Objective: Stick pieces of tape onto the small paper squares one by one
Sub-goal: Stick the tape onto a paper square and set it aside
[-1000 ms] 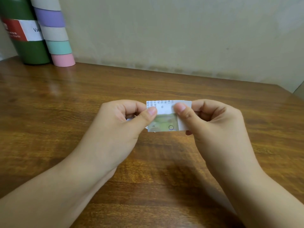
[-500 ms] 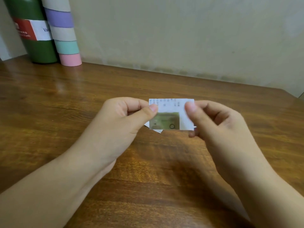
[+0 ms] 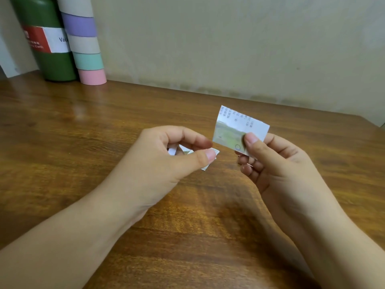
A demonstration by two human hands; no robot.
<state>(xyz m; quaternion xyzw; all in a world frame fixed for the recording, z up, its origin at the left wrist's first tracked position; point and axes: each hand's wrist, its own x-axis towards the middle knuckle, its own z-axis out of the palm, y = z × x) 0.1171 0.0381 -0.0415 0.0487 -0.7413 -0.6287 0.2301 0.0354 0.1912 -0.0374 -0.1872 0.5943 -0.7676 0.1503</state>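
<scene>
My right hand [image 3: 277,170] pinches a small printed paper square [image 3: 235,128] by its lower right corner, thumb on the front; it stands tilted above the wooden table [image 3: 83,142]. The square shows small text and a greenish picture. My left hand [image 3: 164,161] is to its left, apart from it, and pinches other small paper pieces [image 3: 205,161] between thumb and fingers; most of them are hidden inside the hand. A stack of coloured tape rolls [image 3: 85,44] stands at the far left against the wall.
A dark green bottle [image 3: 48,49] with a red and white label stands beside the tape stack at the back left. The pale wall [image 3: 229,49] runs along the table's far edge. The table's right corner lies at the far right.
Both hands held the square together before. Now my right hand has drawn it away to the right and tilted it, while my left hand keeps the other pieces.
</scene>
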